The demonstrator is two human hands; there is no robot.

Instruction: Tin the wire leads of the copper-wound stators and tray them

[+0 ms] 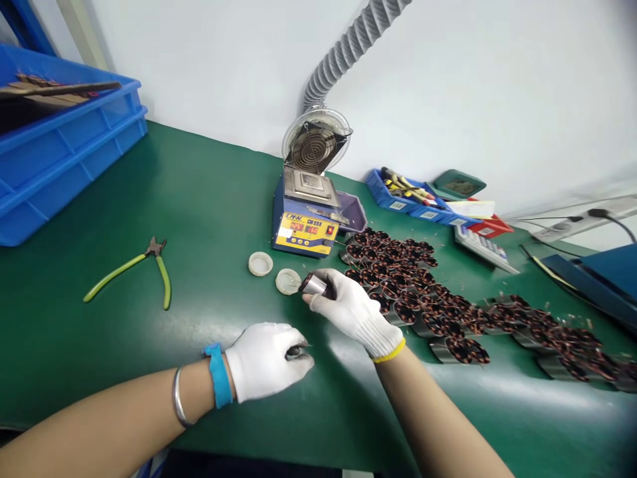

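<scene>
My right hand [348, 305], in a white glove with a yellow cuff edge, grips a motor stator [314, 284], a silvery cylinder with dark copper windings. The stator lies tilted on its side, and its thin wires reach over a small round dish [287, 289]. A second small dish [261, 263] sits just to the left. My left hand [269, 362], also gloved, is above the green table nearer to me, with fingers curled and thumb close to the index finger. Whatever may be in that pinch is too small to make out.
A blue and yellow solder pot [304, 229] stands behind the dishes, under a fan hood [314, 147] with a grey hose. Many stators [398, 279] spread to the right. Green-handled cutters [149, 259] lie left. Blue crates [74, 146] occupy the left corner; tool bins [413, 199] stand behind.
</scene>
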